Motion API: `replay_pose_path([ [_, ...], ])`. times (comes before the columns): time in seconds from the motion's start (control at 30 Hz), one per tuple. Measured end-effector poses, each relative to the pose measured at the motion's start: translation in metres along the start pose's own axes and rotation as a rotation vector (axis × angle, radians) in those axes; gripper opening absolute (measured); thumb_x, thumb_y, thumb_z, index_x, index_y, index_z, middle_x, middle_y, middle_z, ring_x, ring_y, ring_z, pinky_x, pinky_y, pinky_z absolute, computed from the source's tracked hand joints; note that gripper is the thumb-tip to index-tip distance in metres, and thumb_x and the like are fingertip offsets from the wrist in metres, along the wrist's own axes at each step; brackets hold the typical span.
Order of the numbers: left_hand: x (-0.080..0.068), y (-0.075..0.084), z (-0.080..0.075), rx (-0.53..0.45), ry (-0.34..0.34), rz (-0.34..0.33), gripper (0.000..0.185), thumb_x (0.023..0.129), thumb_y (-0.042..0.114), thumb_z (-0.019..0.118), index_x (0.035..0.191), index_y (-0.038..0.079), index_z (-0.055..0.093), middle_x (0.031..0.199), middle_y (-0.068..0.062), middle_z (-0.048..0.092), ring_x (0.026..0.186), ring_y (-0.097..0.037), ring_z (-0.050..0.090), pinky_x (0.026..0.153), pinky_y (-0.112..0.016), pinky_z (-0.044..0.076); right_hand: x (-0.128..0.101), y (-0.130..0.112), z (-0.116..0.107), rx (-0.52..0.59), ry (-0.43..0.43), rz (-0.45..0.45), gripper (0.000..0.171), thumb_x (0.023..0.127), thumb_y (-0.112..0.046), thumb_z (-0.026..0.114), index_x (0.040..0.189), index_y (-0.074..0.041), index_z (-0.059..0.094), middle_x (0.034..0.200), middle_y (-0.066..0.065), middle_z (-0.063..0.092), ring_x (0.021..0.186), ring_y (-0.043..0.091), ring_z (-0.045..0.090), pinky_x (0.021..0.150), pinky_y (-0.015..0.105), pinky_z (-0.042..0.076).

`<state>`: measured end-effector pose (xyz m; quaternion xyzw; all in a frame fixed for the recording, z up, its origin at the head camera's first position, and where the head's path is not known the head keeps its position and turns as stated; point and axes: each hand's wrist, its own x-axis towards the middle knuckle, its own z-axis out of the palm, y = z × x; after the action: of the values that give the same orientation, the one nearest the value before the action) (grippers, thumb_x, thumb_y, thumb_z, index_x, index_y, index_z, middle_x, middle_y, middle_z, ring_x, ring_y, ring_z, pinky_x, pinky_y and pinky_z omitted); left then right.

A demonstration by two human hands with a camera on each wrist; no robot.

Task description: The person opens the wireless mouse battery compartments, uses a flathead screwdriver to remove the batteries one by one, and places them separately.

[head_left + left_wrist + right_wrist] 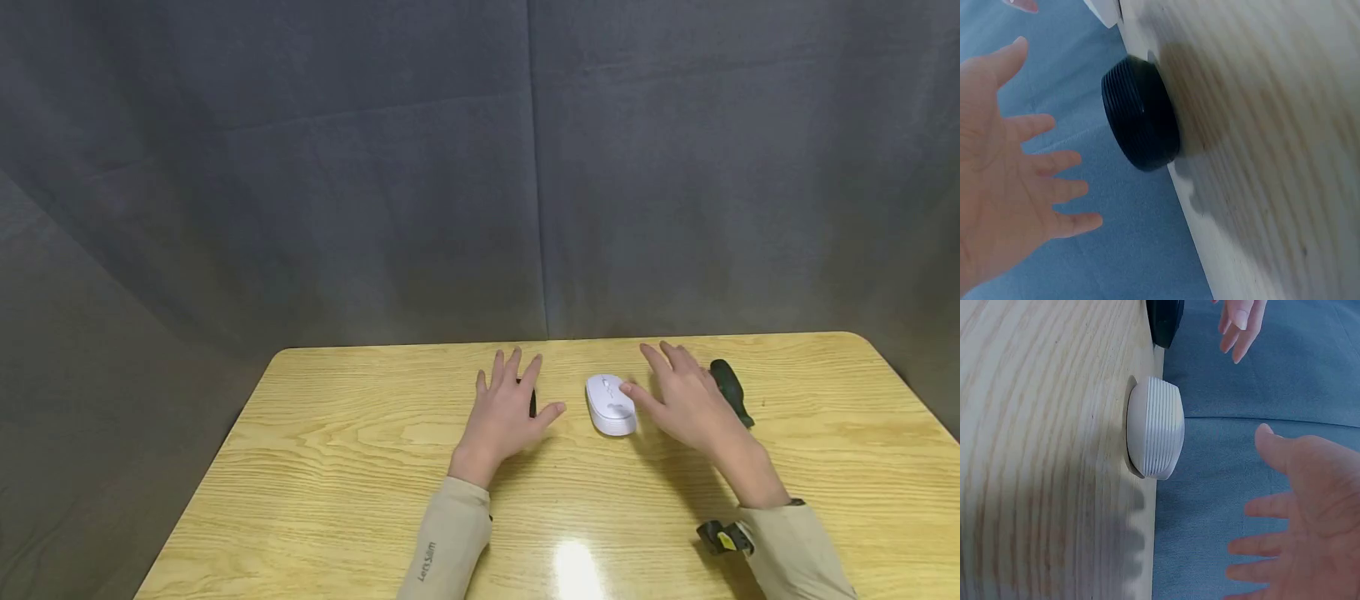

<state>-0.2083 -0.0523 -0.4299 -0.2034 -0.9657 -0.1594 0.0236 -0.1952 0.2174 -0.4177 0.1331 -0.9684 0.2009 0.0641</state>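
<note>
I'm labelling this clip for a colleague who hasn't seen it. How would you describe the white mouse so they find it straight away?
On the yellow wooden table, look near the far edge, between the person's two open hands. The white oval plastic computer mouse lies there, just left of the right hand. It is the only white thing; the object under the left hand and the one beyond the right hand are dark.

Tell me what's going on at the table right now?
A person has both hands spread open just above a wooden table. The left hand hovers over a black mouse, mostly hidden beneath it in the head view. The right hand is beside a white mouse, not gripping it. A dark green-handled tool lies behind the right hand.
</note>
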Motion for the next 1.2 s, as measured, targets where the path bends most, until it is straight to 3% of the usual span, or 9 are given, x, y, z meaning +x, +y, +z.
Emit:
replay_pose_path([
  [0.3,0.002,0.010,0.003,0.071,-0.010,0.072,0.067,0.104,0.053,0.055,0.156,0.012,0.045,0.157,-0.017,0.045,0.150,-0.036,0.035,0.115,-0.057,0.036,-0.001,0.001,-0.001,0.058,-0.080,-0.010,0.073,0.105,-0.044,0.059,0.150,0.010,0.041,0.151,0.043,0.035,0.137,0.061,0.035,0.105,0.073,0.035],
  [0.67,0.004,0.018,0.007,0.047,0.032,0.166,0.054,0.106,0.042,0.059,0.145,0.005,0.058,0.147,-0.017,0.055,0.140,-0.032,0.049,0.111,-0.045,0.044,0.001,0.001,0.000,0.120,-0.142,-0.065,0.070,0.099,-0.034,0.071,0.145,0.013,0.045,0.145,0.042,0.043,0.132,0.058,0.045,0.104,0.069,0.040],
  [0.93,0.009,0.033,0.013,-0.057,0.008,0.122,0.057,0.104,0.042,0.061,0.149,0.006,0.053,0.152,-0.015,0.050,0.127,-0.033,0.060,0.102,-0.044,0.052,0.002,0.003,0.005,0.160,-0.167,-0.075,0.074,0.094,-0.028,0.077,0.147,0.013,0.043,0.148,0.040,0.042,0.134,0.057,0.043,0.106,0.068,0.039],
  [1.2,0.014,0.044,0.021,-0.175,-0.042,0.022,0.064,0.104,0.043,0.061,0.155,0.007,0.046,0.159,-0.012,0.042,0.136,-0.029,0.054,0.104,-0.042,0.051,0.003,0.003,0.008,0.183,-0.158,-0.091,0.073,0.092,-0.021,0.080,0.146,0.013,0.044,0.149,0.038,0.043,0.136,0.056,0.042,0.108,0.067,0.037],
])
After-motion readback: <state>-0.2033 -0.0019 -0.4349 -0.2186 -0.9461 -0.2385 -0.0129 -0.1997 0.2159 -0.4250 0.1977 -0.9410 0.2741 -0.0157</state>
